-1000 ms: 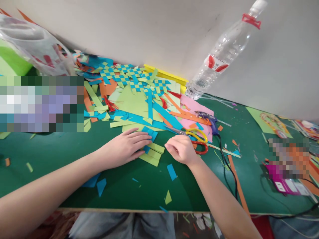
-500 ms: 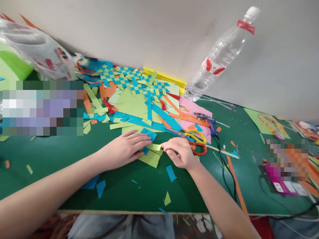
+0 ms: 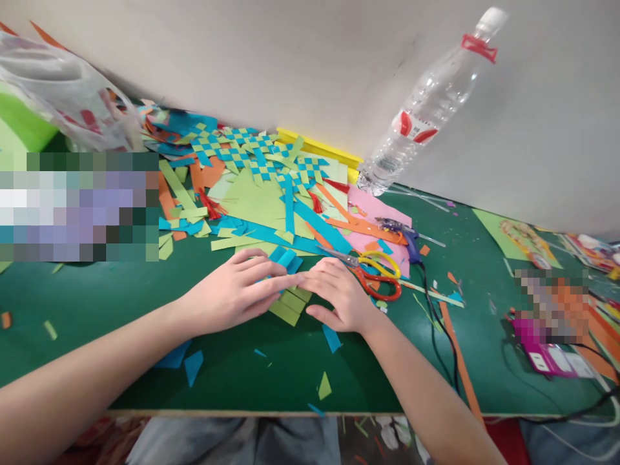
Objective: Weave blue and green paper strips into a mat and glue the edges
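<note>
A small piece of green paper strips point(image 3: 290, 309) and blue paper strips point(image 3: 287, 258) lies on the table between my hands. My left hand point(image 3: 232, 290) rests over its left side, fingers stretched out, the index finger reaching toward the other hand. From the right, my right hand point(image 3: 339, 294) lies over the piece with fingers extended and thumb apart. The fingertips of both hands meet above the strips and hide part of them. Just beyond my right hand are scissors point(image 3: 380, 278) with one yellow and one red handle.
Woven blue-and-green pieces point(image 3: 252, 155) and loose strips are heaped at the back. A plastic bottle point(image 3: 416, 123) stands by the wall, near a blue glue gun point(image 3: 411, 242) with a black cord. A plastic bag point(image 3: 72, 97) is at left; a magenta box point(image 3: 542, 352) lies right.
My right hand has gone from pinching a green strip's end to lying with fingers extended over it. My left index finger has stretched right to meet it.
</note>
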The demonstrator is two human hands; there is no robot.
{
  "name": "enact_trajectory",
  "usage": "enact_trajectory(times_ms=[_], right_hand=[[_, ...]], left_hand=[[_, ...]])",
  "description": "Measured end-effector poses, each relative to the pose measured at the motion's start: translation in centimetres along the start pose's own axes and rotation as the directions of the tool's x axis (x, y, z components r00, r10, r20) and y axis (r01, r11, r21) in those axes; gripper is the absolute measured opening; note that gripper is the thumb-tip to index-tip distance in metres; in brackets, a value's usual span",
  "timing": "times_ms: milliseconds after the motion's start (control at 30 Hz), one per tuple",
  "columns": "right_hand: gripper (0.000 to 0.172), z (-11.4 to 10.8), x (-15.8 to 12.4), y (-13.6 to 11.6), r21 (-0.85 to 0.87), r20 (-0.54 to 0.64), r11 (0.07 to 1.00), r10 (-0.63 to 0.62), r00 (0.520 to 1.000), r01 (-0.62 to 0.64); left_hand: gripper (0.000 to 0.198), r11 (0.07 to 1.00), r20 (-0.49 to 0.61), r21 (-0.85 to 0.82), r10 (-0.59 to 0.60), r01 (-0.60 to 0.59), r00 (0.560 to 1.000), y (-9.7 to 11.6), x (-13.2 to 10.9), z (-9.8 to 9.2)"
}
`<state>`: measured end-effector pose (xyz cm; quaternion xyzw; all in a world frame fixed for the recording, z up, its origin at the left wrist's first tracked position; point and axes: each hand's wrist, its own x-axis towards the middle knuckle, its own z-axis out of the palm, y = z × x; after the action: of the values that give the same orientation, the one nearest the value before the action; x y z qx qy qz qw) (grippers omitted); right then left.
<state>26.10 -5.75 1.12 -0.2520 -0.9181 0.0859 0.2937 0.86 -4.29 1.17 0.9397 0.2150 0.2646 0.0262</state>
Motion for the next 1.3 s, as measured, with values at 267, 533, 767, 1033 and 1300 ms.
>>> enact_trajectory(times_ms=[267,533,767,1033,1300], right_hand=[[0.046,0.1,-0.2,0.3,-0.054,0.105,0.998,0.038,0.994,-0.033],[0.046,0.1,0.0,-0.1,-0.068,0.115,0.996,0.056,0.992,-0.049],[0.019,-3.3,-1.6,3.8,-0.313,-0.414,0.864,0.249,0.875,-0.394],[0.035,-7.8,-10.5,12.8,-0.373,-0.650,0.189,0.645,0.401,-0.909],[0.035,-6.8,-11.4,13.9,-0.354,-0.596,0.157,0.722,0.352,-0.922]], left_hand=[[0.039,1.000,0.000,-0.011,0.001,-0.001,1.000,0.0,0.1,0.2],[0.023,1.000,-0.063,-0.005,-0.028,0.028,0.998,-0.1,0.1,0.2],[0.020,0.998,-0.049,-0.009,-0.068,0.067,0.996,-0.2,0.1,0.1],[0.015,0.992,-0.112,-0.037,-0.122,0.119,0.986,-0.2,0.1,0.2],[0.017,0.989,-0.103,-0.048,-0.148,0.143,0.984,-0.2,0.1,0.2]])
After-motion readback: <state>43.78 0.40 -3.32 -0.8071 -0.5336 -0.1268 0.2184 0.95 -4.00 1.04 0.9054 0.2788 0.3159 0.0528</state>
